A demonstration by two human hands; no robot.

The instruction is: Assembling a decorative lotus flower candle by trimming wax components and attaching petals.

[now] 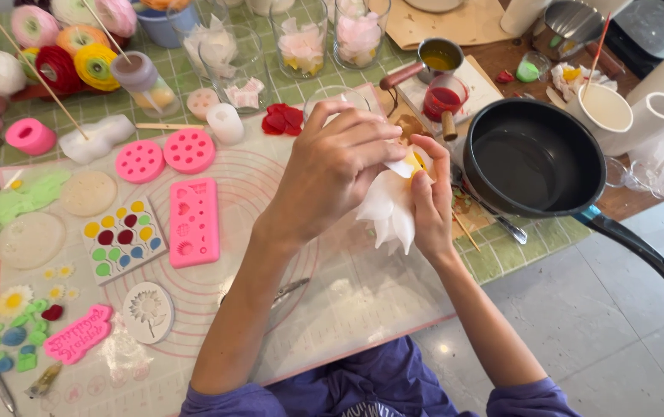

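While the left hand curls over it from above, a white wax flower sits pinched between both hands above the clear work mat. The left fingers are bent close together, tips pressed on the top petal of the flower near its yellow centre. The right hand holds the flower from the side, thumb and forefinger narrow around the upper edge, the petals hanging down past the palm toward the mat. How firmly the right fingertips grip is hard to tell, since the left hand partly covers them.

Just beyond the right fingers stands a black frying pan, its handle running off over the table edge. Past the left fingertips, further up the table, lie a small pile of red petals, a small cup of red liquid and a little pot of yellow wax. Well off to the outer side of the left hand, on the mat, lie a pink rectangular silicone mould, two round pink moulds and a white mould filled with coloured dots. Glass jars holding pale petals stand near the far edge.
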